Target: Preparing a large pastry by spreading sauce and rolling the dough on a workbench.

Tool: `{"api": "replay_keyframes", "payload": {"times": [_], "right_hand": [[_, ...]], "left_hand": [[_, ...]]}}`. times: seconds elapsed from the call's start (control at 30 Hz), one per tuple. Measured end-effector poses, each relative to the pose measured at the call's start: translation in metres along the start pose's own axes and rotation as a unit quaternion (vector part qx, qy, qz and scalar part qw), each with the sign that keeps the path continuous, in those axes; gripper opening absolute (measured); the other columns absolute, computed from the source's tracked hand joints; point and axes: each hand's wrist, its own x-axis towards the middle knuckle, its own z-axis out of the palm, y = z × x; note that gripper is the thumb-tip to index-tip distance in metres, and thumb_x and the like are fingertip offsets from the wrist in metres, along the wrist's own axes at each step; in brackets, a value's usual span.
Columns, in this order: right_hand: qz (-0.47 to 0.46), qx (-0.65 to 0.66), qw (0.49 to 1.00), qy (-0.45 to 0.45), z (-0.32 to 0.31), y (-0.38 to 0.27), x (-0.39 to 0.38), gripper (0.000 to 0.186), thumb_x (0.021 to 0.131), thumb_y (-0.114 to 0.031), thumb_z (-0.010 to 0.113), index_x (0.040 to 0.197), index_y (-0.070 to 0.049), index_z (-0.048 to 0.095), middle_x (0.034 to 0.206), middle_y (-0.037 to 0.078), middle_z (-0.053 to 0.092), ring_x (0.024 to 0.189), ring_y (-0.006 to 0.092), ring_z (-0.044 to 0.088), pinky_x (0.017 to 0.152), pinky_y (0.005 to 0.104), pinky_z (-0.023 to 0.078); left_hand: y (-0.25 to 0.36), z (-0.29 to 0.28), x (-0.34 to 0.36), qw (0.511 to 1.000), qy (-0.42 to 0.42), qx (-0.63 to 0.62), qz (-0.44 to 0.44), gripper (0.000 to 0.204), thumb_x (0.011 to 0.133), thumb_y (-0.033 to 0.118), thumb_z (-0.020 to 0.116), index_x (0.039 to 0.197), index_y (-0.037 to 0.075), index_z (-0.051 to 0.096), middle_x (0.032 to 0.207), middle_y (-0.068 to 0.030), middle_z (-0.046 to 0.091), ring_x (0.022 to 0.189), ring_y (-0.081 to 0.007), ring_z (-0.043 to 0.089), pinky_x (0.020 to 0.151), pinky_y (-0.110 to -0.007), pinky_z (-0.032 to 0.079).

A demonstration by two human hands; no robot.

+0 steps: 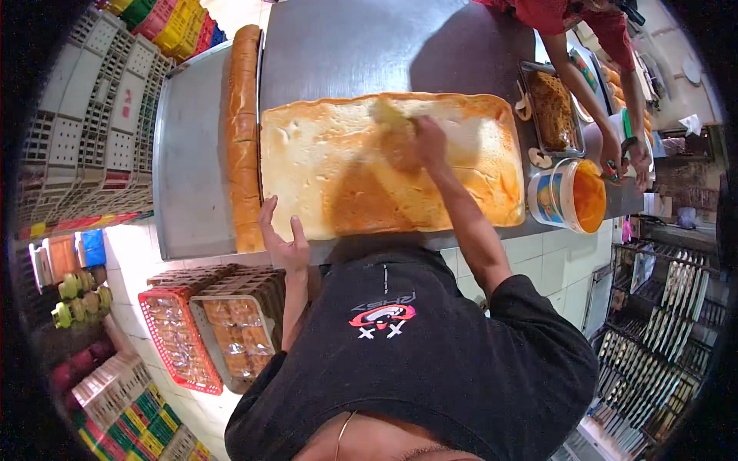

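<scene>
A large rectangular sheet cake lies flat on the metal table in front of me, pale on top with an orange spread smeared over part of it. My right hand reaches over its middle, closed around a yellowish flat spreading tool that is blurred by motion. Its exact kind cannot be made out. My left hand is open, fingers spread, by the cake's near left edge. A bucket of orange spread leans on its side at the cake's right end.
Left of the cake, a long browned roll lies along a metal tray. A container of brown crumbly filling stands at the right, where a co-worker's hands are busy. Below left are crates of packed bread.
</scene>
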Motion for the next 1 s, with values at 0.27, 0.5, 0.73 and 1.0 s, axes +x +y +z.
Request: {"api": "replay_keyframes", "payload": {"times": [0.27,0.5,0.73,1.0], "right_hand": [[-0.188,-0.153,0.969,0.046,0.056,0.048,0.026,0.018,0.080,-0.008,0.053,0.094,-0.010,0.064,0.096,0.006,0.062,0.077,0.0267,0.057,0.076,0.0378,0.050],[-0.013,-0.430,0.895,-0.120,-0.099,0.105,0.009,0.018,0.080,-0.014,0.056,0.093,-0.006,0.066,0.093,0.009,0.063,0.072,0.0297,0.058,0.068,0.0395,0.050],[0.214,-0.272,0.938,0.002,-0.295,0.021,-0.064,0.019,0.081,-0.009,0.057,0.092,-0.007,0.071,0.100,0.008,0.068,0.081,0.0302,0.064,0.069,0.0404,0.051],[0.360,-0.425,0.826,-0.083,-0.398,0.097,-0.089,0.019,0.077,-0.019,0.067,0.087,-0.004,0.072,0.084,0.013,0.071,0.071,0.0338,0.066,0.061,0.0405,0.052]], "left_hand": [[0.028,0.018,0.014,0.998,-0.036,-0.035,0.040,0.048,0.081,0.000,0.056,0.128,-0.001,0.051,0.128,-0.0148,0.055,0.122,-0.0273,0.050,0.109,-0.038,0.034],[0.013,0.017,-0.006,1.000,-0.027,-0.005,0.016,0.049,0.080,0.000,0.057,0.128,-0.001,0.052,0.128,-0.0146,0.056,0.121,-0.0264,0.050,0.109,-0.037,0.034],[0.030,0.049,-0.007,0.997,-0.066,-0.023,0.010,0.048,0.081,0.003,0.056,0.129,0.000,0.052,0.127,-0.0148,0.057,0.120,-0.0289,0.053,0.108,-0.038,0.036],[0.054,0.078,-0.011,0.990,-0.124,-0.060,0.034,0.047,0.082,0.004,0.056,0.128,0.000,0.052,0.127,-0.0148,0.057,0.119,-0.0289,0.053,0.107,-0.037,0.037]]}}
